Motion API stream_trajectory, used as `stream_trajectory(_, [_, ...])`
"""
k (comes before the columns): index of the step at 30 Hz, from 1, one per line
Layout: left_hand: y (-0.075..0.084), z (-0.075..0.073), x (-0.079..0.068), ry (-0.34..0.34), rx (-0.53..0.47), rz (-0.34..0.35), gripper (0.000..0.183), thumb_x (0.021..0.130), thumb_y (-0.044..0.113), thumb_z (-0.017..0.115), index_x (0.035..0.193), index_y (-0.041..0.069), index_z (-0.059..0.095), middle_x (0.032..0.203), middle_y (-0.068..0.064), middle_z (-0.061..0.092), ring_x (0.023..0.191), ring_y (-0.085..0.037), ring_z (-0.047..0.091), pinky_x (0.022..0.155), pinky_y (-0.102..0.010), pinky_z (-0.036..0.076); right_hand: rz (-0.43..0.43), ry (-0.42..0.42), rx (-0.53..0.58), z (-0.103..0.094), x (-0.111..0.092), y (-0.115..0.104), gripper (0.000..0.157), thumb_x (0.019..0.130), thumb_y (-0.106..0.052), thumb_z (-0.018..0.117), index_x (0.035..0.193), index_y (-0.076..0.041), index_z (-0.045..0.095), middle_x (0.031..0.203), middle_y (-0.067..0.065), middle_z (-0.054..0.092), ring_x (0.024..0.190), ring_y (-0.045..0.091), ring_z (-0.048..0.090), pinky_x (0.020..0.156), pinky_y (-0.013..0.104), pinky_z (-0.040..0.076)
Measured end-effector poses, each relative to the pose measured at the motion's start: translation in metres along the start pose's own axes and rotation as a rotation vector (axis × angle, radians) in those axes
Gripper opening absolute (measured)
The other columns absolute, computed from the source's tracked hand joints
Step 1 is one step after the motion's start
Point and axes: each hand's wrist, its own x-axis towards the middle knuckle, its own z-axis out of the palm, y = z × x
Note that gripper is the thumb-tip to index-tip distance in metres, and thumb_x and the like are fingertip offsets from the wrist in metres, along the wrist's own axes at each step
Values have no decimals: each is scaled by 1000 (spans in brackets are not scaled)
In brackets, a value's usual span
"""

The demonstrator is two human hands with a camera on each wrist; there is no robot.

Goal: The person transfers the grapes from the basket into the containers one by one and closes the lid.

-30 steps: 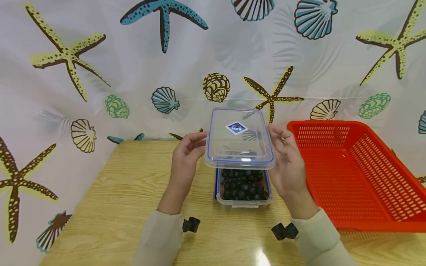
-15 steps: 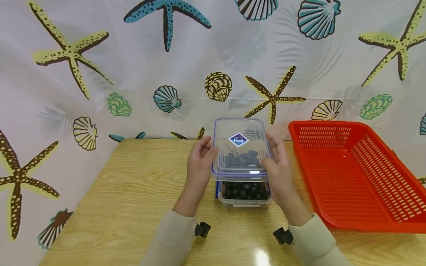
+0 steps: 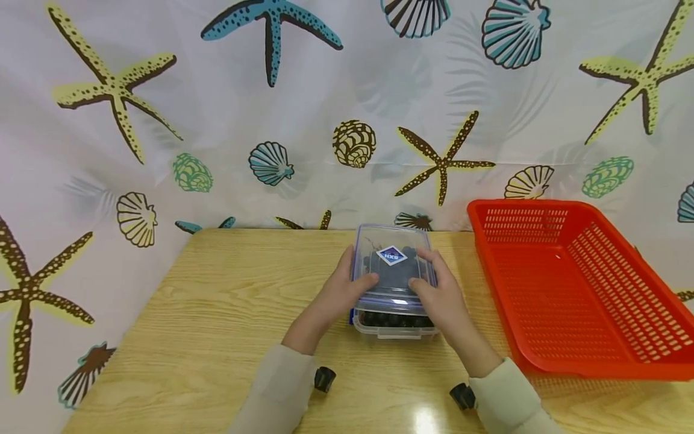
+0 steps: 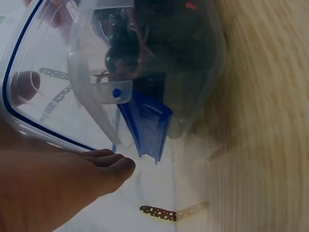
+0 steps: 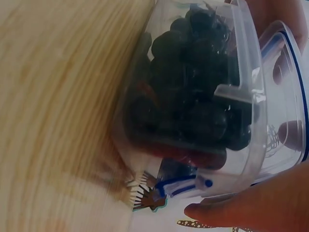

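Observation:
A clear lid [image 3: 398,284] with a blue seal and a blue-and-white label lies tilted over a clear plastic food container [image 3: 398,332], its front edge slightly raised from the rim. Dark grapes [image 5: 193,92] fill the container. My left hand [image 3: 343,288] grips the lid's left edge, thumb on top and fingers along the side. On the opposite edge, my right hand [image 3: 441,294] holds it the same way. A blue latch [image 4: 147,123] hangs unfastened from the container in the left wrist view, and another blue latch [image 5: 181,186] shows in the right wrist view.
A red plastic basket [image 3: 588,301] with slotted walls stands on the wooden table [image 3: 217,319] at the right, close to my right forearm. Behind the table's back edge hangs a white cloth [image 3: 325,90] printed with starfish and shells.
Both hands have brought the lid down and toward me onto the container, covering most of the grapes. The thumbs have moved from the lid's sides to its top.

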Motion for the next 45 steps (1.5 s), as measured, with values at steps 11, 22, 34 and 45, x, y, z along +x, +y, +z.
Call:
stream_trajectory(11, [-8, 1, -1, -126, 102, -6, 89, 106, 26, 52, 160, 9, -16, 167, -20, 4, 151, -36, 11, 118, -55, 15, 33, -53, -114, -4, 4, 6, 58, 94, -9, 56, 151, -11, 45, 168, 15, 9, 152, 37, 8, 116, 63, 9])
stream_trajectory(22, [-4, 1, -8, -183, 209, -50, 91, 105, 29, 53, 158, 2, -16, 166, -22, -6, 151, -36, 0, 118, -55, 11, 47, -90, -204, -5, -3, 13, 58, 95, -11, 55, 152, -12, 43, 168, 16, 4, 152, 39, 7, 117, 60, 10])
stream_trajectory(34, [-3, 2, -12, -214, 399, -87, 88, 108, 32, 49, 157, -3, -16, 165, -24, -10, 152, -35, -2, 120, -50, 11, 18, -142, -247, -5, -3, 18, 59, 102, -14, 49, 157, -6, 31, 168, 17, -1, 152, 38, 4, 118, 59, 8])
stream_trajectory(45, [-2, 3, -15, -227, 547, -83, 78, 111, 32, 36, 156, -5, -16, 165, -23, -12, 151, -39, -5, 120, -51, 7, 110, -23, 50, -8, 7, 26, 53, 103, 1, 47, 155, -7, 40, 167, 14, 18, 152, 33, 17, 119, 48, 17])
